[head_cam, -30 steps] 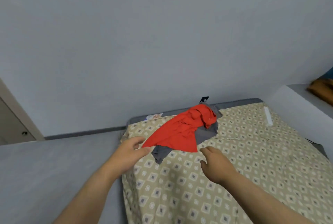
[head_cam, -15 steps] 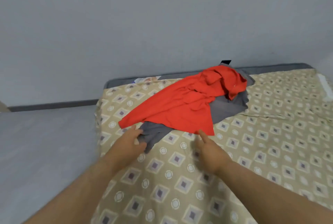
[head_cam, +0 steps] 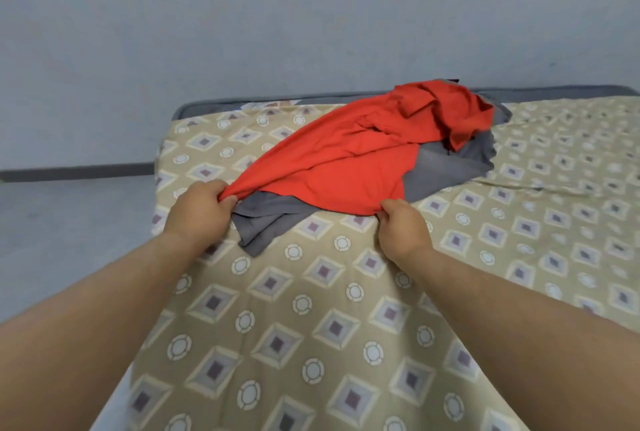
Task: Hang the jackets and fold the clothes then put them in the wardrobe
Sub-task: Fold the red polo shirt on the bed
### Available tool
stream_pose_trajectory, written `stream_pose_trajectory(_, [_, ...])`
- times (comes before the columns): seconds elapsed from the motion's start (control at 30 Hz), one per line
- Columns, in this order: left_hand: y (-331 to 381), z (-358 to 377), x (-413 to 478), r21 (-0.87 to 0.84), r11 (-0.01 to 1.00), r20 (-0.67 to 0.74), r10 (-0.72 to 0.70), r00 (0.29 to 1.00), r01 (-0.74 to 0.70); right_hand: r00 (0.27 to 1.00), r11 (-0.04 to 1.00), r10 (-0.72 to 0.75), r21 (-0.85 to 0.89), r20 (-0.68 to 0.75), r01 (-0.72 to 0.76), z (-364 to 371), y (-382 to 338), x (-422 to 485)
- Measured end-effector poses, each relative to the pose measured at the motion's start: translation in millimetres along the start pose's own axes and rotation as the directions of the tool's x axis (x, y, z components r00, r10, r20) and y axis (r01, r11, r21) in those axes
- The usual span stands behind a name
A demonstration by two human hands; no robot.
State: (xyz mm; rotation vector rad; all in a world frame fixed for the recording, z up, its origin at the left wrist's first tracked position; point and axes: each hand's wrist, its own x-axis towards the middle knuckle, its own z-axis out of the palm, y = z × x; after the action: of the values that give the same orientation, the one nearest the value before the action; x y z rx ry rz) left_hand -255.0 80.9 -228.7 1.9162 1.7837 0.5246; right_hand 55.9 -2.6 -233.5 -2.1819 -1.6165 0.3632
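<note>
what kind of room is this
Probably a bedroom: a bed with a patterned sheet stands against a plain wall, and a red garment lies on it over a grey garment, like loose laundry waiting to be folded.

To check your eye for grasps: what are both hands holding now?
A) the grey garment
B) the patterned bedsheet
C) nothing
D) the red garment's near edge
D: the left hand and the right hand each pinch the red garment at its near edge, above the grey garment.
</note>
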Motion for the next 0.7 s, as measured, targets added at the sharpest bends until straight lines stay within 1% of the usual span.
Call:
stream_pose_trajectory(0.17, [20, -29, -55, 0.066, 0.998, -0.147, 0.008, 0.989, 0.002, 0.991, 0.992, 0.094, 0.070, 0.094, -0.100, -24, 2, -49])
stream_pose_trajectory(0.27, [20, -49, -99, 0.056, 0.998, -0.165, -0.009, 0.986, 0.019, 0.988, 0.987, 0.088, 0.123, 0.130, -0.104, -48, 8, -93])
stream_pose_trajectory(0.33, [15, -56, -134, 0.068, 0.996, -0.146, -0.045, 0.988, 0.055, 0.983, 0.982, 0.094, 0.151, 0.157, -0.118, -64, 11, -126])
stream_pose_trajectory(0.43, [11, -61, -190, 0.085, 0.985, -0.045, -0.147, 0.988, 0.150, 0.973, 0.982, 0.107, 0.134, 0.207, -0.136, -87, 17, -176])
stream_pose_trajectory(0.53, [10, -55, -249, 0.014, 0.977, 0.039, -0.215, 0.976, 0.215, 0.968, 0.986, 0.100, 0.110, 0.231, -0.129, -113, 28, -220])
stream_pose_trajectory(0.6, [9, -46, -291, -0.033, 0.967, 0.054, -0.249, 0.967, 0.251, 0.962, 0.991, 0.093, 0.073, 0.255, -0.115, -127, 38, -249])
stream_pose_trajectory(0.63, [9, -42, -313, -0.025, 0.964, 0.052, -0.265, 0.963, 0.267, 0.960, 0.993, 0.084, 0.052, 0.268, -0.102, -134, 44, -264])
stream_pose_trajectory(0.7, [9, -32, -357, 0.048, 0.960, 0.038, -0.279, 0.959, 0.277, 0.951, 0.996, 0.075, 0.027, 0.299, -0.086, -141, 58, -296])
